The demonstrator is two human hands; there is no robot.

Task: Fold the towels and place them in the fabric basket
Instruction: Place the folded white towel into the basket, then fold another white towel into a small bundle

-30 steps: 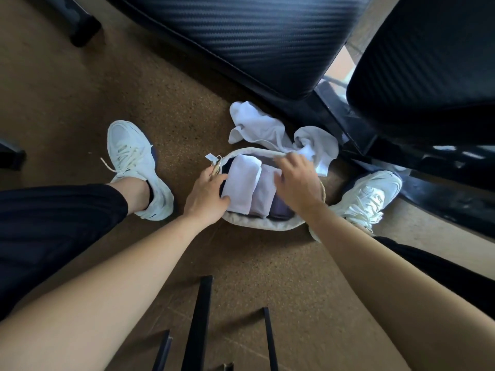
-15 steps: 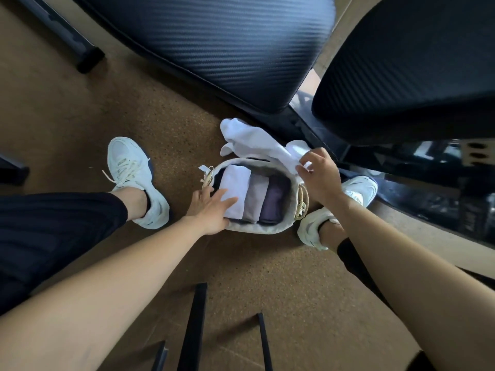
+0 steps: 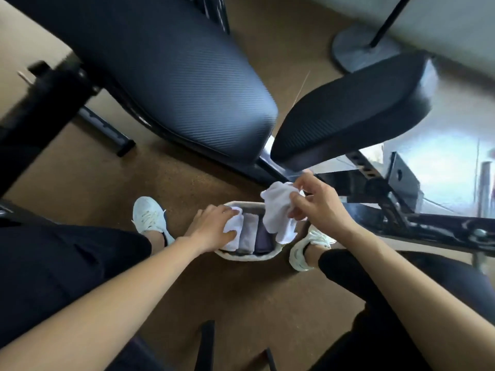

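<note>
A small pale fabric basket [image 3: 247, 256] sits on the brown floor between my feet. Inside stand three folded towels side by side: a white one [image 3: 235, 231], a lilac one [image 3: 249, 232] and a dark purple one [image 3: 263, 239]. My left hand [image 3: 214, 226] rests on the white folded towel at the basket's left end, fingers spread over it. My right hand [image 3: 318, 207] grips a crumpled white towel [image 3: 278, 212] and holds it hanging above the basket's right end.
Two black padded bench cushions [image 3: 171, 76] [image 3: 353, 108] on a black metal frame [image 3: 388, 188] loom just behind the basket. My white sneakers [image 3: 150, 218] [image 3: 308, 250] flank it. A round stand base [image 3: 359, 49] sits far back. Black bars [image 3: 206, 344] lie near me.
My right hand has taken the white towel off the floor behind the basket and lifted it above the basket. My left hand slid onto the white folded towel. The camera tilted upward.
</note>
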